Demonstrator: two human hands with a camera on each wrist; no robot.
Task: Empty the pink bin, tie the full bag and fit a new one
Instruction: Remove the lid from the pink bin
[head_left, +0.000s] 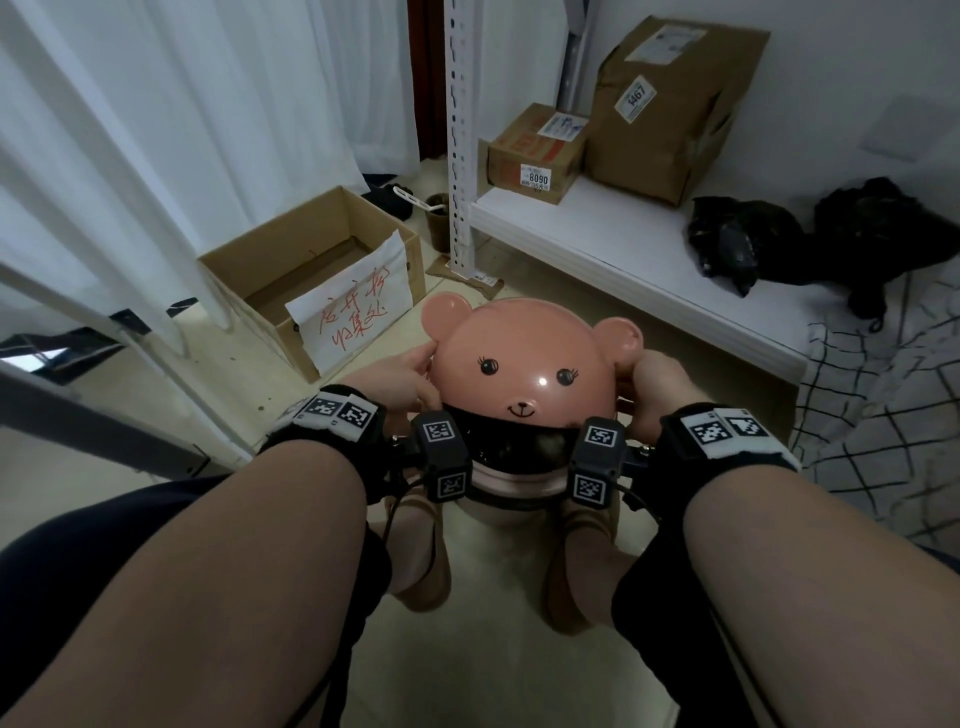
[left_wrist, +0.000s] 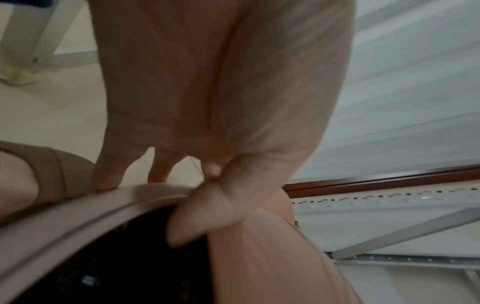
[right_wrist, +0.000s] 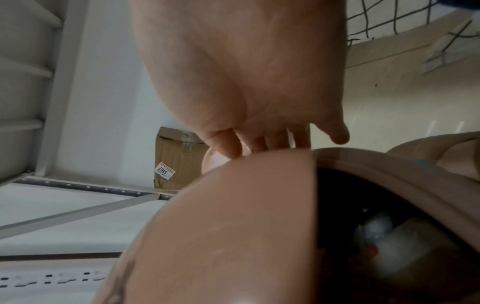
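The pink bin (head_left: 514, 475) stands on the floor between my feet. Its bear-face lid (head_left: 524, 353) is tilted up off the rim, showing the black bag (head_left: 514, 441) inside. My left hand (head_left: 410, 379) grips the lid's left side below the ear, and my right hand (head_left: 644, 384) grips its right side. In the left wrist view my thumb (left_wrist: 202, 216) lies against the lid (left_wrist: 259, 257) and other fingers (left_wrist: 106, 176) touch the bin rim (left_wrist: 78, 216). The right wrist view shows fingers (right_wrist: 226, 144) over the lid (right_wrist: 233, 226), with rubbish in the bag (right_wrist: 389, 236).
An open cardboard box (head_left: 311, 270) with a paper sign sits on the floor to the left. A low white shelf (head_left: 623, 249) on the right carries two parcels (head_left: 670, 104) and black bags (head_left: 737, 244). Checked cloth (head_left: 883, 405) hangs at right. A shelf upright (head_left: 460, 135) stands behind the bin.
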